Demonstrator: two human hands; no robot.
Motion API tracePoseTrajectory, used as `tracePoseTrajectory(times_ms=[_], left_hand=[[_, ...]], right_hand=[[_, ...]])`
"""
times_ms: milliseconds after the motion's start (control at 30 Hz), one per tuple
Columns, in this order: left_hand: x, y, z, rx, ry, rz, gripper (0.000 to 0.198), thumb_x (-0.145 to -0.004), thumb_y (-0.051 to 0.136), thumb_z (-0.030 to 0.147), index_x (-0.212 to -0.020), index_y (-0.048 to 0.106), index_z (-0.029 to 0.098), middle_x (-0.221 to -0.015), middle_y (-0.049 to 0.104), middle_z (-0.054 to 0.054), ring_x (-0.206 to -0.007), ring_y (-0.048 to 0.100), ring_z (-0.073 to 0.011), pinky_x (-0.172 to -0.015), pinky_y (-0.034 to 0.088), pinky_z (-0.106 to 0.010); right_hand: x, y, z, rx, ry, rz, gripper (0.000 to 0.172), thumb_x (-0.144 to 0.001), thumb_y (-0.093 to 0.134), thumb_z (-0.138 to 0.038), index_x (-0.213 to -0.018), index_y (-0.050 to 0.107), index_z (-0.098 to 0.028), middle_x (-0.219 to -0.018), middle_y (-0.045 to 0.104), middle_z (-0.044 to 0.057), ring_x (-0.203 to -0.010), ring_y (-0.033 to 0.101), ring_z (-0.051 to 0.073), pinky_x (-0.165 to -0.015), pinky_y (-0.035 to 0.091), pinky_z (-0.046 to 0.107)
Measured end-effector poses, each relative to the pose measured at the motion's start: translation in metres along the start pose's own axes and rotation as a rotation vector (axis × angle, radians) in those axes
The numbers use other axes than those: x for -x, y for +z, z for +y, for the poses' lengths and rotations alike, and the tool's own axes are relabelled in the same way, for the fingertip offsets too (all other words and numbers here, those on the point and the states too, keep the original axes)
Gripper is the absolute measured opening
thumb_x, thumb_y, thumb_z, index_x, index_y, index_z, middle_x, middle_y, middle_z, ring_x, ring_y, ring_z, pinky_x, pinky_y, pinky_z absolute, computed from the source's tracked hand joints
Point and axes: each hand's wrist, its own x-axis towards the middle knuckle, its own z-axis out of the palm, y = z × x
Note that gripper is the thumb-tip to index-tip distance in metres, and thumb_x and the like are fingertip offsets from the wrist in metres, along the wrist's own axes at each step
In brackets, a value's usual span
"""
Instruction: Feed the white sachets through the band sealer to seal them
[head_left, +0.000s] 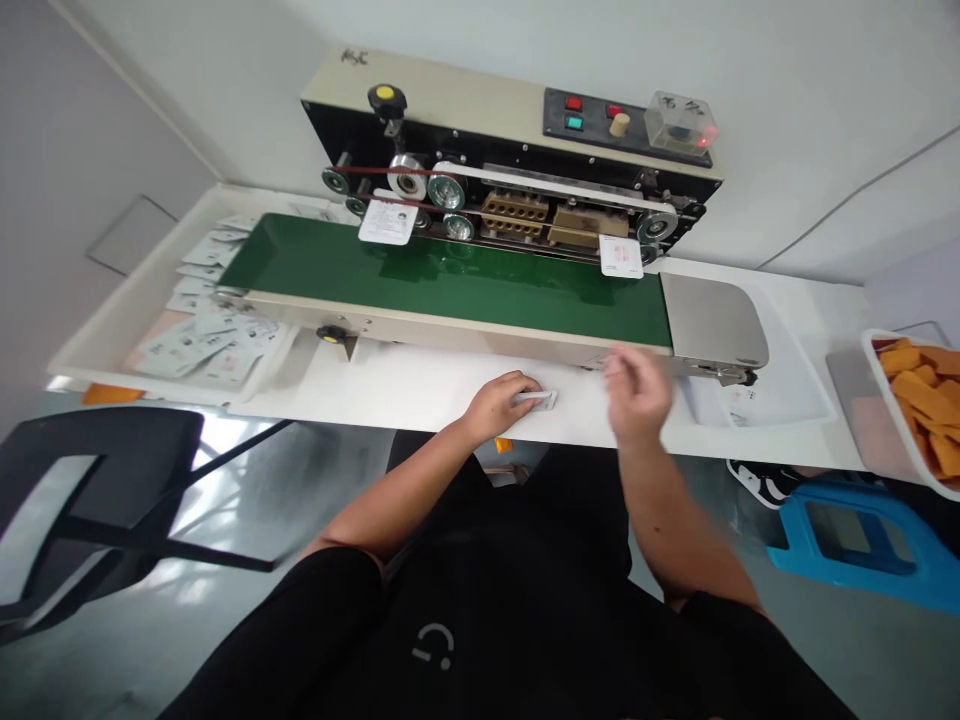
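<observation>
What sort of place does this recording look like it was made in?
Probably a small packaging workroom. A cream-and-black band sealing machine with a green conveyor belt sits on a white bench, a white tray holds printed paper sachets, and a white tub holds orange pieces.

Passage along white tabletop [405, 385], conveyor frame [450, 313] blocking forward, bin [868, 345] far right

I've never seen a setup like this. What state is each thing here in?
Left hand, closed on a white sachet at the table.
Right hand, raised, blurred; contents unclear.
Band sealer, red lamp glowing.
Green conveyor belt, bare in the middle.
Upright sachet, at the belt's far edge by the rollers.
Second upright sachet, at the belt's far edge.
Loose sachets, piled in a white tray.
Orange pieces, heaped in a white tub.
</observation>
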Motion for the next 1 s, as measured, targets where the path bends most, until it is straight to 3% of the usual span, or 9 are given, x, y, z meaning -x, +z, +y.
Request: tracePoseTrajectory(times_ms=[67,167,333,533,700,833,900,1000], left_hand=[[-0.001,0.000,0.000,0.009,0.006,0.000,0.017,-0.099,0.068,0.034,-0.109,0.073,0.021,-0.102,0.074,-0.008,-0.093,0.071,-0.0196,-0.086,0.055,-0.032],[-0.001,0.000,0.000,0.025,0.007,0.022,0.017,-0.099,0.069,0.034,-0.109,0.073,0.020,-0.102,0.074,-0.008,-0.095,0.071,-0.0198,-0.087,0.055,-0.032],[-0.002,0.000,0.000,0.043,-0.018,0.059,0.021,-0.097,0.071,0.035,-0.112,0.072,0.020,-0.105,0.075,-0.009,-0.097,0.072,-0.0202,-0.090,0.057,-0.033],[-0.001,0.004,-0.004,0.060,-0.138,0.086,0.034,-0.094,0.075,0.035,-0.124,0.067,0.022,-0.103,0.077,-0.006,-0.085,0.072,-0.0186,-0.076,0.057,-0.030],[0.000,0.005,-0.003,0.179,-0.130,0.069,0.033,-0.096,0.071,0.032,-0.126,0.064,0.021,-0.099,0.078,-0.004,-0.087,0.074,-0.0174,-0.079,0.058,-0.029],[0.000,0.003,0.000,0.145,-0.116,0.086,0.029,-0.097,0.071,0.036,-0.121,0.066,0.020,-0.097,0.076,-0.005,-0.085,0.072,-0.0171,-0.077,0.057,-0.029],[-0.001,0.002,0.000,0.102,-0.092,0.113,0.022,-0.099,0.069,0.037,-0.112,0.070,0.019,-0.094,0.074,-0.006,-0.083,0.069,-0.0169,-0.075,0.056,-0.029],[-0.001,0.000,0.000,0.105,-0.008,0.119,0.018,-0.101,0.066,0.036,-0.103,0.073,0.019,-0.096,0.073,-0.008,-0.086,0.068,-0.0175,-0.076,0.057,-0.030]], right_hand=[[0.034,0.018,0.021,0.095,-0.055,-0.235,0.037,-0.094,0.067,-0.034,-0.130,0.072,-0.025,-0.119,0.068,0.010,-0.093,0.065,0.018,-0.070,0.056,0.031],[0.057,0.039,0.050,0.197,-0.036,-0.374,0.046,-0.093,0.066,-0.034,-0.138,0.069,-0.025,-0.119,0.069,0.010,-0.091,0.065,0.019,-0.071,0.055,0.033],[0.058,0.047,0.070,0.124,0.020,-0.346,0.023,-0.096,0.066,-0.042,-0.105,0.077,-0.023,-0.096,0.070,0.006,-0.083,0.064,0.018,-0.079,0.054,0.034],[0.056,0.043,0.075,-0.198,0.341,-0.141,0.039,-0.088,0.073,-0.057,-0.091,0.066,-0.019,-0.069,0.061,0.000,-0.062,0.057,0.013,-0.063,0.050,0.027],[0.053,0.039,0.075,-0.340,0.416,-0.057,0.044,-0.085,0.077,-0.059,-0.092,0.060,-0.018,-0.067,0.059,-0.001,-0.058,0.055,0.010,-0.058,0.048,0.024],[0.056,0.037,0.072,-0.349,0.409,-0.080,0.045,-0.083,0.080,-0.059,-0.093,0.064,-0.018,-0.068,0.060,0.000,-0.060,0.056,0.011,-0.061,0.049,0.025],[0.057,0.035,0.070,-0.346,0.368,-0.153,0.049,-0.082,0.080,-0.064,-0.093,0.068,-0.018,-0.073,0.063,0.002,-0.063,0.058,0.012,-0.063,0.051,0.028],[0.053,0.028,0.066,-0.409,0.305,-0.312,0.069,-0.081,0.069,-0.083,-0.097,0.075,-0.017,-0.095,0.070,0.010,-0.073,0.063,0.015,-0.067,0.055,0.031]])
